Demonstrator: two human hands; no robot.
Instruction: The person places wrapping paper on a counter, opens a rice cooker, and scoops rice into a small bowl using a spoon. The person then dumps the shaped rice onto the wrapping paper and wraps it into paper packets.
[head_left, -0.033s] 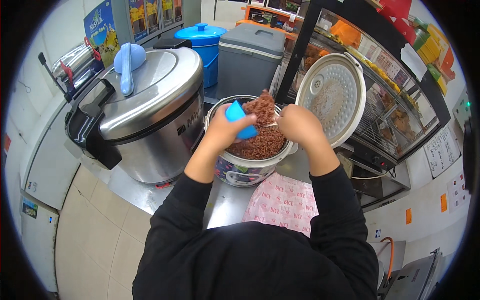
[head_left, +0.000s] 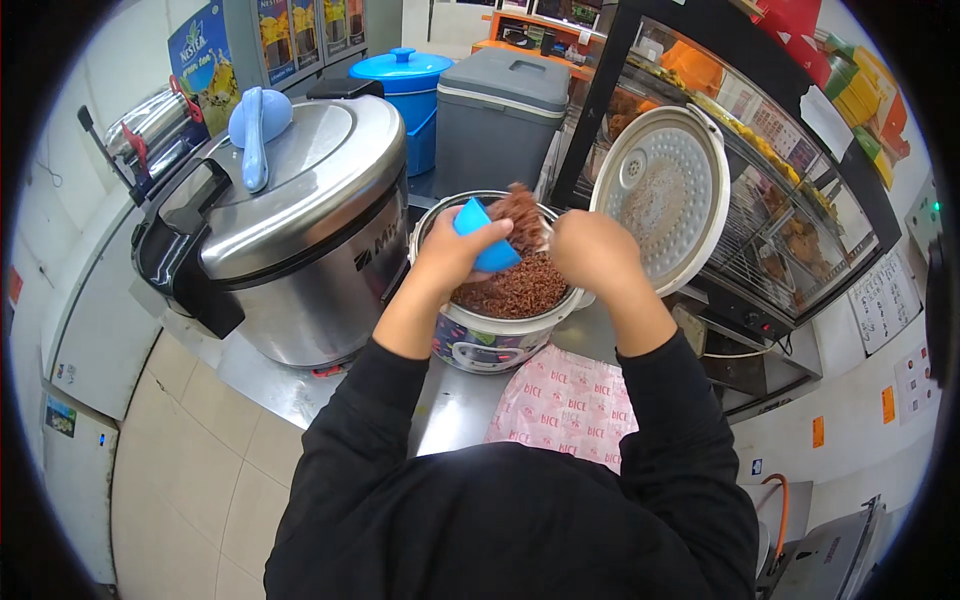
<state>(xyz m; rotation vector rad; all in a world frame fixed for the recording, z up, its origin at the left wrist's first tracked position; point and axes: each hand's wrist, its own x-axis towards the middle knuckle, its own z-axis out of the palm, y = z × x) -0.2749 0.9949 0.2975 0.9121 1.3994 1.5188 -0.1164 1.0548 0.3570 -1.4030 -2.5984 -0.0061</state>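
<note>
In the head view, the left hand (head_left: 450, 258) grips a blue plastic cup (head_left: 498, 257), its visible length slanting 11-to-5 o'clock over the open rice cooker (head_left: 520, 340). The right hand (head_left: 597, 254) has its fingers curled closed on a pale utensil (head_left: 545, 238), mostly hidden. Between them, a brown rice clump (head_left: 519, 212) lies at the cup's 2 o'clock, the right fingers' 10 o'clock.

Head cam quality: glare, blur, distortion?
Head view: glare on the large round silver metal cooker and the shiny grey metal counter; head view: right hand looks slightly blurred; head view: black-framed glass display case curves near the dark fisheye rim.
</note>
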